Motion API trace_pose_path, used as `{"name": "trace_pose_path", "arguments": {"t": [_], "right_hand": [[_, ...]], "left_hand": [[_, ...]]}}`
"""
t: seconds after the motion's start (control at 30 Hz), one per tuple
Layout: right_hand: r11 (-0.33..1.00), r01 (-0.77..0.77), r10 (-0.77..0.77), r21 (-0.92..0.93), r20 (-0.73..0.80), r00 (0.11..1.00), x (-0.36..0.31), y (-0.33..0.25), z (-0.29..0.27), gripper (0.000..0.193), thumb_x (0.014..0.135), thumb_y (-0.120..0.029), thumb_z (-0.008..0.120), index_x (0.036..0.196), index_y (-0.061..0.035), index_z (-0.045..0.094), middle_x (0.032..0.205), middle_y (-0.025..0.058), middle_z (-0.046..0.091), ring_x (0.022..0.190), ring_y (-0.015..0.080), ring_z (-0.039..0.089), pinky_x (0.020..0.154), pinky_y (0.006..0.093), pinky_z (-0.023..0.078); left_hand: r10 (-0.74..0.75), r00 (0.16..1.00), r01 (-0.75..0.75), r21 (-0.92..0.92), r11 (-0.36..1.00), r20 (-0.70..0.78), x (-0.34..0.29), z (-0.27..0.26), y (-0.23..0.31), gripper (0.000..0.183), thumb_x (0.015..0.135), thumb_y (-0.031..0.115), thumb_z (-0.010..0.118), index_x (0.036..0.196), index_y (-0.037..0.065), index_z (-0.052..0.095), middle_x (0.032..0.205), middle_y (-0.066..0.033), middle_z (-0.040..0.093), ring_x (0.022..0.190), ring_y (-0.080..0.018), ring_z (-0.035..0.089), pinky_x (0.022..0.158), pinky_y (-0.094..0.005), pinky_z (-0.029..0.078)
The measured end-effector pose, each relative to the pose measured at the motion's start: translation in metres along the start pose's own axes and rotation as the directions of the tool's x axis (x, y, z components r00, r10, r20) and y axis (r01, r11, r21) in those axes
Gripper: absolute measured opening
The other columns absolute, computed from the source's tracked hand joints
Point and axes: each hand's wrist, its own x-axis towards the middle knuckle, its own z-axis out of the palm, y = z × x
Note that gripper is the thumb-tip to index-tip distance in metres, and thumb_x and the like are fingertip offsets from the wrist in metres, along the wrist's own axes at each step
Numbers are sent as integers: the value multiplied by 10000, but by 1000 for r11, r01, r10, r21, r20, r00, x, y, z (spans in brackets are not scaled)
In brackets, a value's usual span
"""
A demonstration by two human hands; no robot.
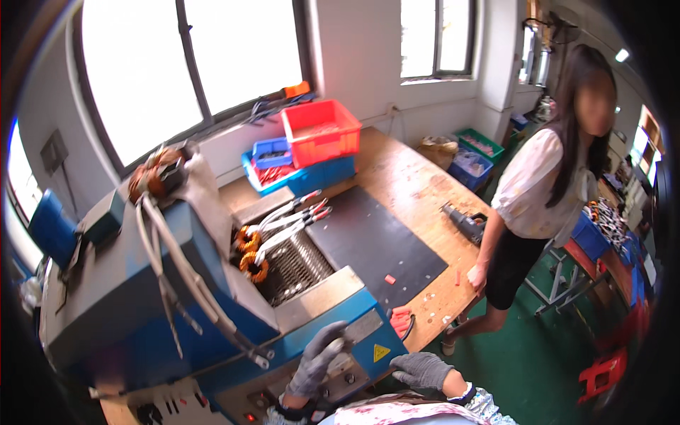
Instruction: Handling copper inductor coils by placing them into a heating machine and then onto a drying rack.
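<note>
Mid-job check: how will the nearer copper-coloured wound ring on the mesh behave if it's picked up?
The nearer wound ring is probably heavy for its size, as its winding looks dense. Its pale leads likely flex but hold some shape, since they run fairly straight. They may also drag or swing it off balance, because they extend well past it to one side.

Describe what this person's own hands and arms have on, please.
The left hand and right hand both wear plain grey fabric gloves. The right sleeve is pale with a bluish pattern and a dark band near the cuff; bare wrist shows between it and the glove. Little of the left sleeve is visible.
</note>
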Motion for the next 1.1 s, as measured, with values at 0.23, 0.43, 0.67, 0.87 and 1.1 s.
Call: {"name": "trace_pose_path", "arguments": {"t": [0.23, 0.43, 0.67, 0.87, 1.1], "right_hand": [[923, 159, -89, 351, -209, 974, 48, 39, -43, 212, 890, -219, 520, 1036, -70, 559, 892, 95, 615, 840, 224, 614, 744, 327, 483], [264, 355, 639, 897, -439, 632, 108, 165, -72, 108, 835, -104, 579, 911, -34, 610, 804, 54, 634, 695, 107, 594, 641, 220, 473], [791, -505, 606, 345, -551, 574, 105, 206, -9, 147, 771, -195, 551, 866, -115, 630, 816, 144, 640, 780, 314, 621, 713, 396, 487], [773, -634, 587, 15, -396, 706, 94, 234, 51, 167, 775, -214, 542, 882, -126, 636, 904, 159, 629, 876, 328, 597, 797, 425, 470], [932, -363, 339, 15, -395, 854, 159, 227, 16, 155, 805, -216, 535, 904, -129, 617, 872, 139, 614, 884, 321, 584, 788, 432, 463]], "left_hand": [[39, 956, -115, -247, 962, -291, -17, -49, -37, 609, 909, 329, 528, 1378, 26, 285, 1230, -182, 452, 1075, -284, 512, 926, -409, 439], [68, 936, -100, -75, 992, -346, -2, -43, -31, 633, 896, 371, 531, 1378, 41, 288, 1263, -192, 413, 1105, -289, 485, 934, -392, 424], [44, 895, -32, 34, 999, -445, -20, -19, -6, 556, 876, 350, 568, 1296, 20, 416, 1140, -137, 538, 1016, -240, 551, 909, -371, 446], [48, 868, 45, 174, 984, -495, -39, -16, -9, 338, 869, 290, 558, 1020, -12, 581, 900, -118, 623, 847, -201, 600, 802, -333, 482], [61, 814, 114, 263, 958, -577, -30, 4, -7, 312, 875, 311, 549, 869, 1, 586, 778, -83, 616, 736, -161, 588, 713, -289, 473]]}}
